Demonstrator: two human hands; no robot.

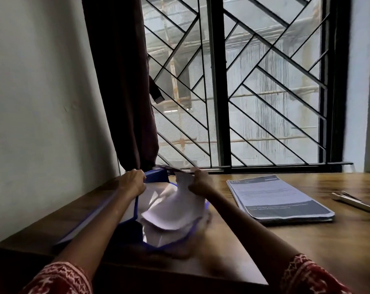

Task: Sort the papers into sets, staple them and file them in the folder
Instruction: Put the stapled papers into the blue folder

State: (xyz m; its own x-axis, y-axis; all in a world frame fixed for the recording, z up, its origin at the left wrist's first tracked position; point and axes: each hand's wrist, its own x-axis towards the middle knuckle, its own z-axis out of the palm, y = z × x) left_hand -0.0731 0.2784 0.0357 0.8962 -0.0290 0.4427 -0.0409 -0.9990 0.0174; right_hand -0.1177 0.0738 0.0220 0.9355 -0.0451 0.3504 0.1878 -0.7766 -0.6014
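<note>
- Head view: the left hand (133, 182) is gripping the far edge of the blue folder (107, 211), lying open on the wooden tabletop (307, 240).
- The right hand (201, 182) is pinching blurred, curling white papers (169, 213) inside the folder.
- A printed paper stack (279, 198) is lying to the right, a metal stapler (354, 201) beyond it.

Both bare forearms end in short red sleeves (58, 281) with white patterning.
</note>
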